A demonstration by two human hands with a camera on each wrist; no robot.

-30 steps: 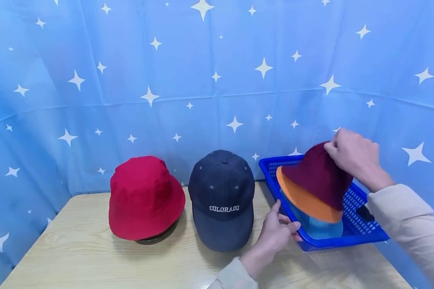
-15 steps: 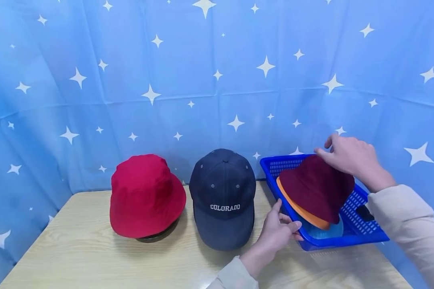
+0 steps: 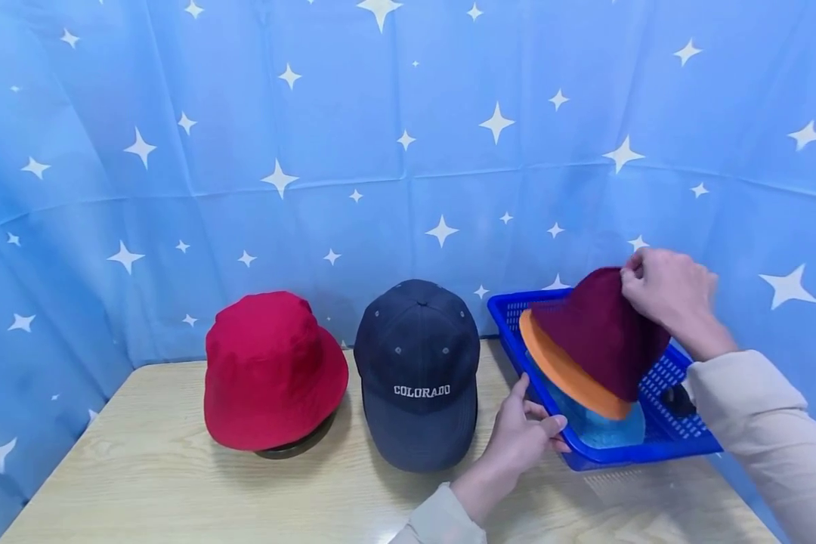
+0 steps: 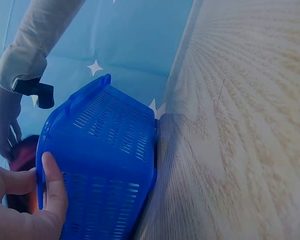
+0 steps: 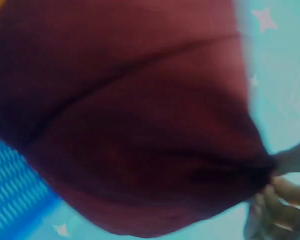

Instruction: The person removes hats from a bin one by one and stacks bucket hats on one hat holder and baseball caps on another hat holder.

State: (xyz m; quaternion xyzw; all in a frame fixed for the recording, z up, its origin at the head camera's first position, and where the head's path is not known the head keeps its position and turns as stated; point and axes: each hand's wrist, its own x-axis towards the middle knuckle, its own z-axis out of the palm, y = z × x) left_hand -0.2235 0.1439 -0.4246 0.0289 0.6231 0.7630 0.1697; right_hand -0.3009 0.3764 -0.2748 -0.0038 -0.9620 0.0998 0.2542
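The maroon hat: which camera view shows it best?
The head view: it shows the maroon hat almost whole, pinched by the right hand. The right wrist view is close but blurred and cropped; the left wrist view shows only a small part behind the blue basket's rim.

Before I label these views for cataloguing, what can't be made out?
Head: most of the curved pale blue object, hidden by the maroon cloth bucket hat.
Left wrist: inner floor of the rectangular blue plastic basket, behind its wall.
Right wrist: part of the hat, cut off by the top edge.
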